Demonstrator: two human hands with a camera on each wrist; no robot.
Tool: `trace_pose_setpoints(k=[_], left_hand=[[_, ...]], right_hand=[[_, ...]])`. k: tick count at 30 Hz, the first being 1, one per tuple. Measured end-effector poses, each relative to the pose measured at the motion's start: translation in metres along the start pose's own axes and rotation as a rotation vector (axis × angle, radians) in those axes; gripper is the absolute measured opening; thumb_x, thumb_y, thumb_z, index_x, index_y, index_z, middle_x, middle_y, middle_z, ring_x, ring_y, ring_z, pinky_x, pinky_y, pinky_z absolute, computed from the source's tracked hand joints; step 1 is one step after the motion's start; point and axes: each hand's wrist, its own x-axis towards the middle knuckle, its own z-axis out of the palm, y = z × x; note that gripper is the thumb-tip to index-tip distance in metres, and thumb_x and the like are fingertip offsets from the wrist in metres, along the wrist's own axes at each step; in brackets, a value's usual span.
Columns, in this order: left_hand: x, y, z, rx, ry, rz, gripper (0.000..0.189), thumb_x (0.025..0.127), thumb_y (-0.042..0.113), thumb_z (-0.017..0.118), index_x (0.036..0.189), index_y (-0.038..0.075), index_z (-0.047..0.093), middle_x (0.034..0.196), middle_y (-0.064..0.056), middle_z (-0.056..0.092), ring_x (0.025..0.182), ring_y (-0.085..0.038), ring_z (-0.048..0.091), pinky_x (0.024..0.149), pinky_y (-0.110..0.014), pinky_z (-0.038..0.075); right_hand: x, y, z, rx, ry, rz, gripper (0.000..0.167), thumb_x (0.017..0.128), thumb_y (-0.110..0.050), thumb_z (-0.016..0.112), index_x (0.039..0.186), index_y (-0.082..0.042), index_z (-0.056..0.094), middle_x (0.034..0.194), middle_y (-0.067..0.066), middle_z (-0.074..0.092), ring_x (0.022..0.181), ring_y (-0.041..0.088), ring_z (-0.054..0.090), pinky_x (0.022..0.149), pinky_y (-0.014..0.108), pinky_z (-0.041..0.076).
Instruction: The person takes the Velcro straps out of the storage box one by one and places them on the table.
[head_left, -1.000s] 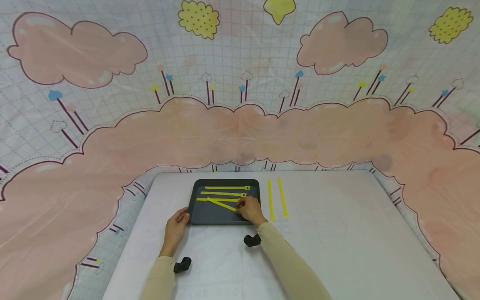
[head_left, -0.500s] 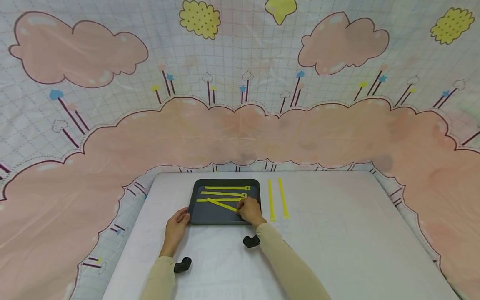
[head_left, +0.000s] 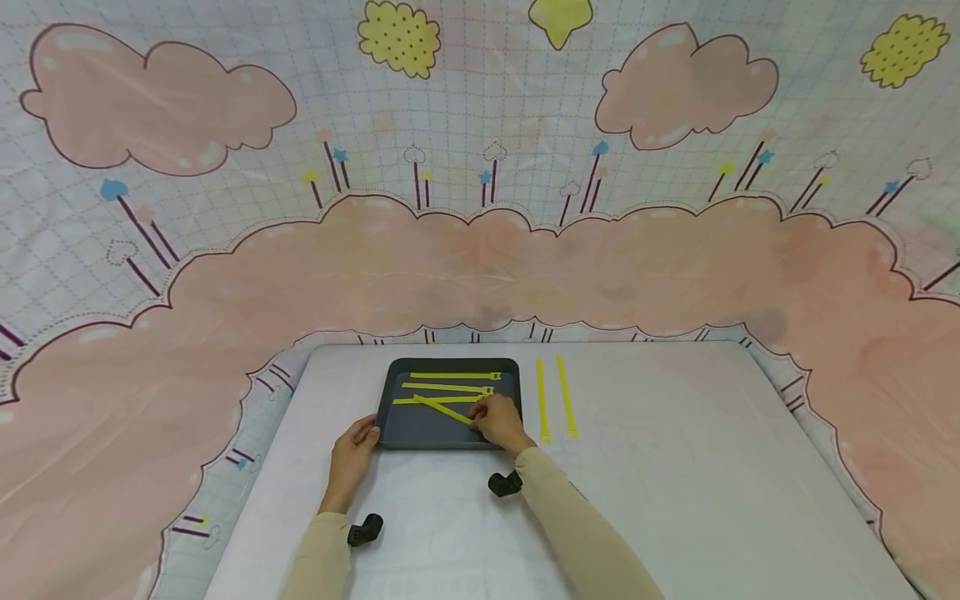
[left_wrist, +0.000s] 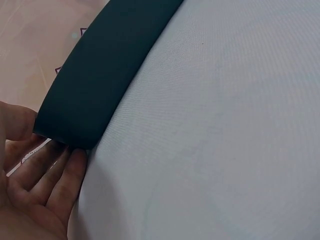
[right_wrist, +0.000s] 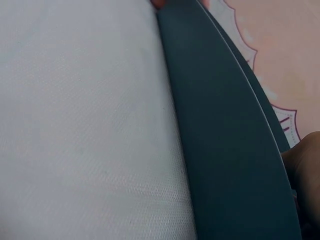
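Observation:
A dark grey tray [head_left: 450,444] lies on the white table. My left hand [head_left: 351,462] grips its near left corner, thumb at the rim and fingertips low on the outer wall, as the left wrist view shows. My right hand [head_left: 501,421] reaches over the tray's right side and pinches the near end of a slanted yellow cable tie [head_left: 442,408]. That tie's far end overlaps another yellow tie [head_left: 405,402], whose right end is hidden by my hand. Two more ties, a far one [head_left: 453,376] and one nearer [head_left: 446,387], lie roughly parallel, slotted heads to the right.
Right of the tray, two yellow cable ties, one nearer the tray [head_left: 542,400] and one farther right [head_left: 566,396], lie lengthwise on the white table [head_left: 675,483], heads toward me. A patterned cloth [head_left: 480,275] hangs behind the table. A black wrist device [head_left: 504,483] sits at my right cuff.
My right fingers have shifted very slightly left and nearer with the pinched cable tie. My left hand has stayed at the tray's corner.

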Motion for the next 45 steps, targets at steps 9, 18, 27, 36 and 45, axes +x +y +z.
trace_pose_setpoints(k=[9,18,27,36,45], left_hand=[[0.001,-0.002,0.001,-0.01,-0.01,-0.004,0.04,0.102,0.019,0.051,0.139,0.005,0.053,0.136,-0.021,0.059,0.127,-0.034,0.056,0.107,-0.047,0.043],[0.002,-0.005,0.0,-0.016,-0.02,-0.005,0.039,0.103,0.019,0.051,0.14,0.005,0.052,0.138,-0.021,0.057,0.129,-0.034,0.054,0.109,-0.047,0.041],[0.002,-0.003,0.0,-0.004,-0.01,0.008,0.039,0.103,0.019,0.051,0.139,0.005,0.053,0.136,-0.021,0.059,0.129,-0.034,0.054,0.109,-0.048,0.041],[-0.001,0.0,0.0,-0.028,0.01,0.044,0.038,0.101,0.015,0.052,0.137,0.005,0.054,0.135,-0.022,0.058,0.128,-0.036,0.055,0.107,-0.05,0.042],[-0.003,0.002,0.002,-0.016,0.028,0.047,0.037,0.1,0.013,0.053,0.137,0.006,0.055,0.133,-0.02,0.06,0.126,-0.035,0.057,0.105,-0.05,0.044]], right_hand=[[-0.001,0.0,-0.004,0.04,-0.004,-0.033,0.005,0.088,-0.015,0.074,0.084,-0.013,0.075,0.08,-0.001,0.071,0.071,0.007,0.058,0.067,0.025,0.05],[-0.005,-0.005,-0.008,0.132,-0.001,-0.026,0.006,0.09,-0.018,0.073,0.085,-0.014,0.074,0.08,-0.002,0.069,0.071,0.008,0.056,0.066,0.024,0.048],[-0.011,-0.01,-0.02,0.182,0.016,-0.04,0.006,0.092,-0.019,0.069,0.093,-0.015,0.074,0.09,-0.001,0.071,0.073,0.01,0.057,0.066,0.026,0.049],[-0.018,-0.013,-0.032,0.239,0.071,-0.078,0.005,0.091,-0.016,0.07,0.093,-0.013,0.073,0.09,0.003,0.072,0.076,0.01,0.06,0.066,0.025,0.051],[-0.025,-0.013,-0.043,0.308,0.104,-0.069,0.008,0.091,-0.016,0.071,0.097,-0.011,0.072,0.088,0.003,0.068,0.077,0.012,0.056,0.067,0.022,0.048]])
